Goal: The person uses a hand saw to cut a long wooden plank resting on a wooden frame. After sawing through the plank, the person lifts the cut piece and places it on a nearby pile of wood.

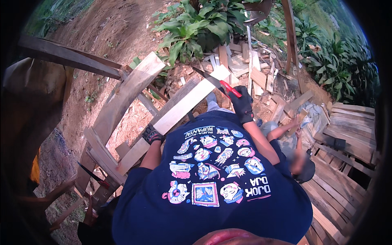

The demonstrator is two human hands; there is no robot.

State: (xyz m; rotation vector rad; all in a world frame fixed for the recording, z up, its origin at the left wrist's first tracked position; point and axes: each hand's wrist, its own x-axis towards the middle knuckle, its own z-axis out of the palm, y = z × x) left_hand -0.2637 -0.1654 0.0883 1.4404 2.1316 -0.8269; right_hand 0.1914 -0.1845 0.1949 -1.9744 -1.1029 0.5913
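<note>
Clasping a red-handled saw (226, 86) in the right hand (243, 105), across a pale plank's (188, 103) far part; touching its near end with the left hand (152, 134), cannot tell whether gripping. Lying beside a grey board (175, 99); seemingly unsevered; cannot judge cut depth.

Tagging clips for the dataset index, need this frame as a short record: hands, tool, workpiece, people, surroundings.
left hand: gloved, at lower end of pale plank; grip unclear
right hand: gloved, gripping red-handled saw
blade: across the plank's far end; cut depth not visible
co-worker: on the right, hands at a piece of wood
second saw: lower left, red handle
ground: wood scraps beyond the plank
surroundings: leafy plant ahead, boards at right
</note>
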